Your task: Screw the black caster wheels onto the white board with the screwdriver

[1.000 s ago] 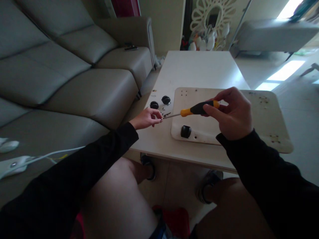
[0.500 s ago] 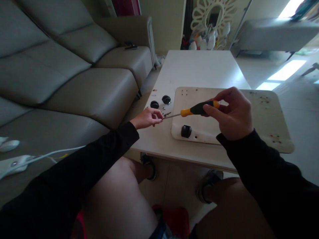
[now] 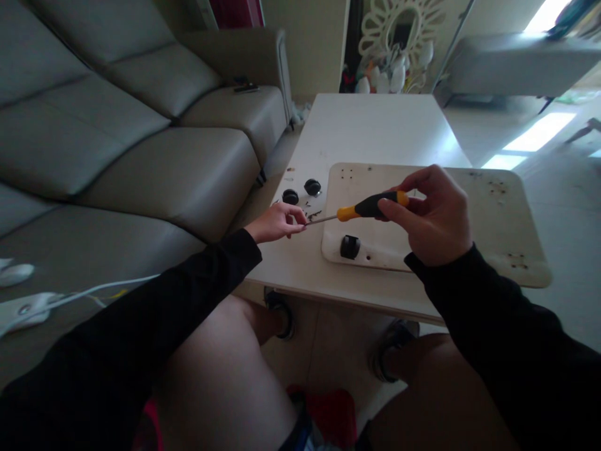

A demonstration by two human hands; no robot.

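In my right hand (image 3: 434, 216) is a screwdriver (image 3: 369, 207) with a black and yellow handle, its metal shaft pointing left. My left hand (image 3: 279, 222) pinches what looks like a tiny dark screw at the screwdriver's tip, partly covered by the fingers. Small dark screws (image 3: 313, 215) lie loose on the white table just beyond those fingertips. Two black casters (image 3: 312, 187) rest behind my left hand. A third caster (image 3: 350, 247) stands on the near left corner of a pale board (image 3: 493, 219) with rounded corners, below the screwdriver.
The board lies on the white table (image 3: 370, 125) and reaches past its right side. A grey sofa (image 3: 188, 169) runs along the left. By my left sleeve are a white power strip (image 3: 30, 312) and a cable. A red object (image 3: 333, 413) is on the floor between my legs.
My right hand and the screwdriver have shifted very slightly left, along with a small shift of the whole view. Both hands keep their grip.
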